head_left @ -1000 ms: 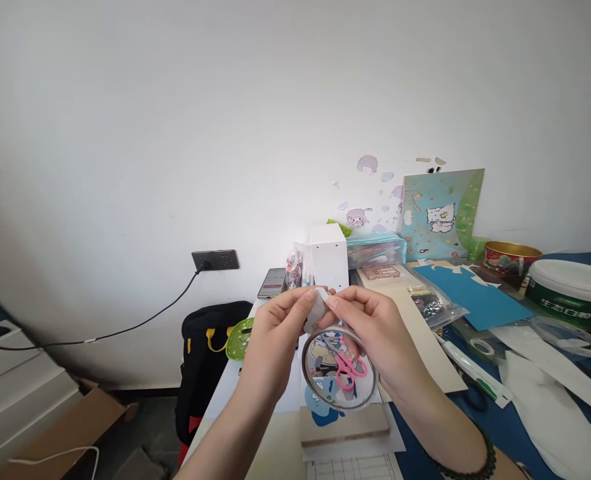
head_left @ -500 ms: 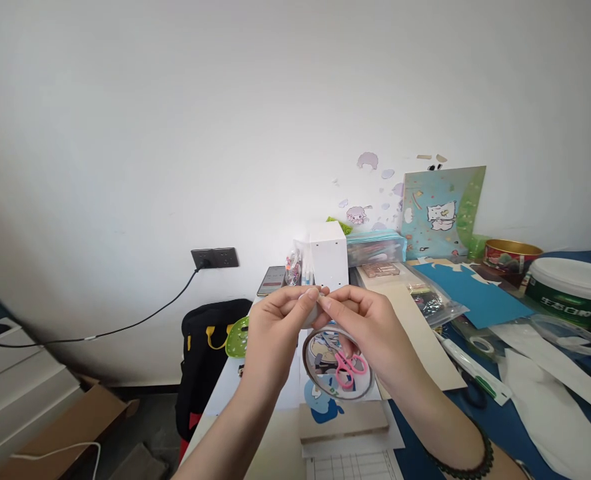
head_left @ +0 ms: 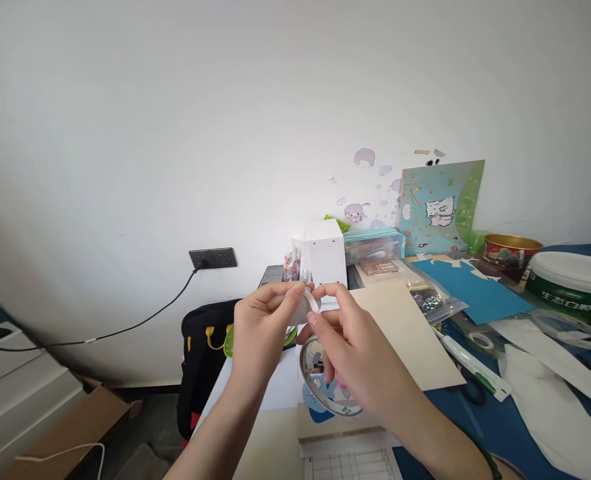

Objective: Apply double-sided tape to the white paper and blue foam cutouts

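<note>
My left hand (head_left: pixel 261 325) is closed, its thumb and fingers pinching a small white paper piece (head_left: pixel 300 315) above the desk. My right hand (head_left: pixel 349 332) has thumb and forefinger at a narrow white strip of tape (head_left: pixel 312 301) that runs along the paper's edge. From the lower fingers of that hand hangs a thin roll of tape (head_left: pixel 320 400), tilted like a ring. Behind the roll, pink scissors (head_left: pixel 342 385) are mostly covered by the right hand. Blue cutouts (head_left: pixel 320 417) lie below, on a flat box (head_left: pixel 335 433).
A white box (head_left: pixel 325 253) and a clear pencil pouch (head_left: pixel 374 247) stand against the wall. To the right are cream card (head_left: pixel 395 333), blue paper (head_left: pixel 480 293), a white-lidded tub (head_left: pixel 572 287) and white paper scraps (head_left: pixel 550 400). A black bag (head_left: pixel 200 353) is beside the desk's left edge.
Both hands have shifted slightly left. My right fingertips have moved apart from the left ones, and the white strip now shows between them. The tape roll swung lower and covers the scissors less openly.
</note>
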